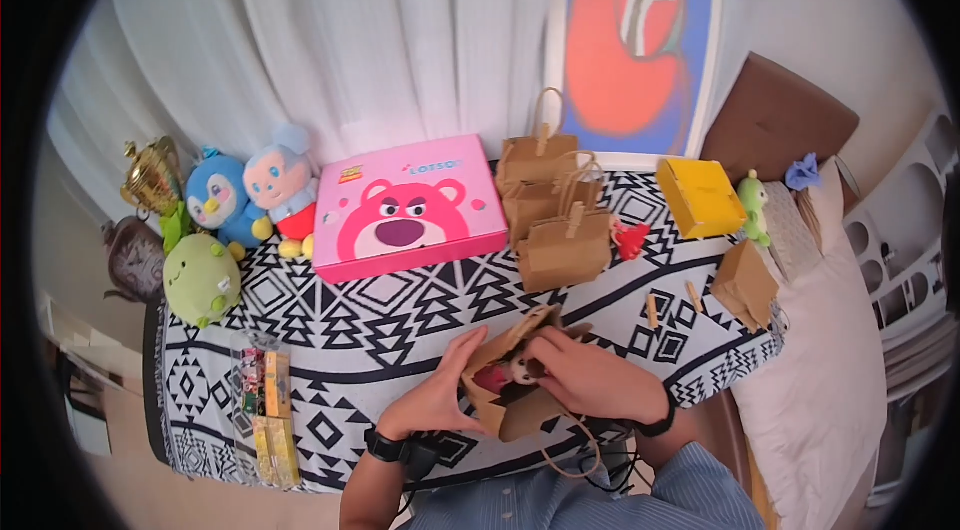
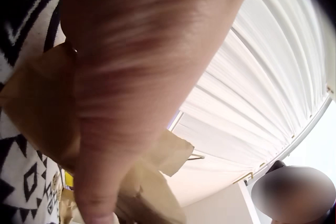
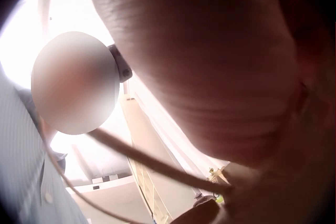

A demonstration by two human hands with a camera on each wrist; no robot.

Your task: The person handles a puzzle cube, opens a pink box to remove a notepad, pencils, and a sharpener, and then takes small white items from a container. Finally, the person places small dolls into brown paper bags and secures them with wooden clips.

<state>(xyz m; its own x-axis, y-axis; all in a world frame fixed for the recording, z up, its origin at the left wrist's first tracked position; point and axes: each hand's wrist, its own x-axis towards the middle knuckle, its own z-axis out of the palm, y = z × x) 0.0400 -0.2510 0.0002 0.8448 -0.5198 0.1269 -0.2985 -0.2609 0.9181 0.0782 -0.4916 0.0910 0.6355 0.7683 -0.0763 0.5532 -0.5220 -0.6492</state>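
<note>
A brown paper bag (image 1: pixel 522 418) lies tipped near the front edge of the cloth, its mouth spread and a twisted handle looping toward the person. My left hand (image 1: pixel 440 392) grips the bag's left side, thumb low and fingers along the upper side. In the left wrist view the thumb (image 2: pixel 100 192) crosses the brown paper (image 2: pixel 44 106). At the mouth, my right hand (image 1: pixel 598 377) pinches a small doll (image 1: pixel 521 371) with a pale face, partly inside the bag. Something pinkish-red (image 1: pixel 490 377) shows beside it within. The right wrist view shows mostly palm and the bag handle (image 3: pixel 157 166).
Several clipped paper bags (image 1: pixel 565 250) stand behind, beside a pink bear box (image 1: pixel 410 210). Plush toys (image 1: pixel 203 278) sit at left, above small packets (image 1: pixel 268 410). To the right are a red figure (image 1: pixel 630 240), a yellow box (image 1: pixel 700 198), wooden clothespins (image 1: pixel 653 311) and another bag (image 1: pixel 745 282).
</note>
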